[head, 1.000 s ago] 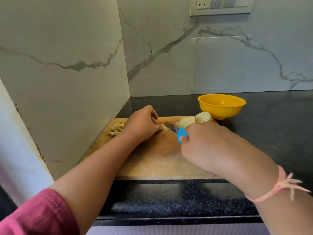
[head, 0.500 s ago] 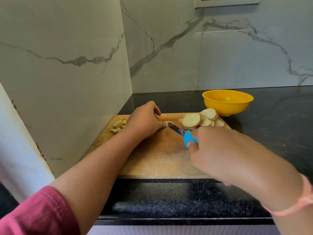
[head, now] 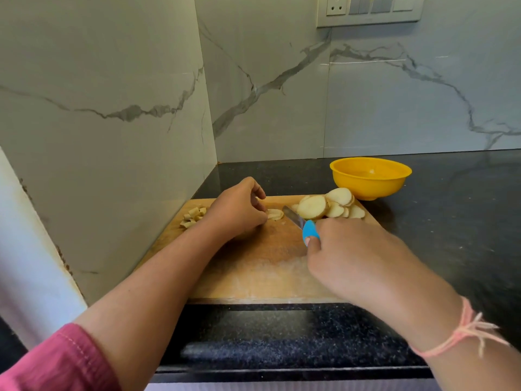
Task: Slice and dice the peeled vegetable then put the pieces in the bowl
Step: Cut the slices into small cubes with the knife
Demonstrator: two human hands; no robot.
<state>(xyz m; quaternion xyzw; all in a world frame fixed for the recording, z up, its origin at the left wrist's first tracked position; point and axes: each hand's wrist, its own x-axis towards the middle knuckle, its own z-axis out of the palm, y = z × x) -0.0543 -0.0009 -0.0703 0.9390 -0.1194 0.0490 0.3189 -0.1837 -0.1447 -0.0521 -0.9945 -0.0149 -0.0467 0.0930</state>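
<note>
A wooden cutting board [head: 253,266] lies on the black counter. Round pale potato slices [head: 328,206] are heaped at its far right corner. A small stack of slices [head: 275,214] lies mid-board, and my left hand [head: 238,210] holds it with curled fingertips. My right hand [head: 352,258] grips a knife [head: 300,222] by its blue handle, the blade pointing up-left and lying just right of that stack. Diced pieces [head: 194,216] sit at the board's far left corner. The yellow bowl [head: 370,176] stands behind the slices.
Marble walls close in the corner at left and behind. The counter's front edge [head: 282,371] runs below the board. Dark counter [head: 451,221] stretches to the right of the bowl. A switch plate [head: 369,9] is high on the back wall.
The knife blade has drawn slightly right, away from my left fingertips, uncovering the small stack of slices. The camera has tilted, and both hands stay in place.
</note>
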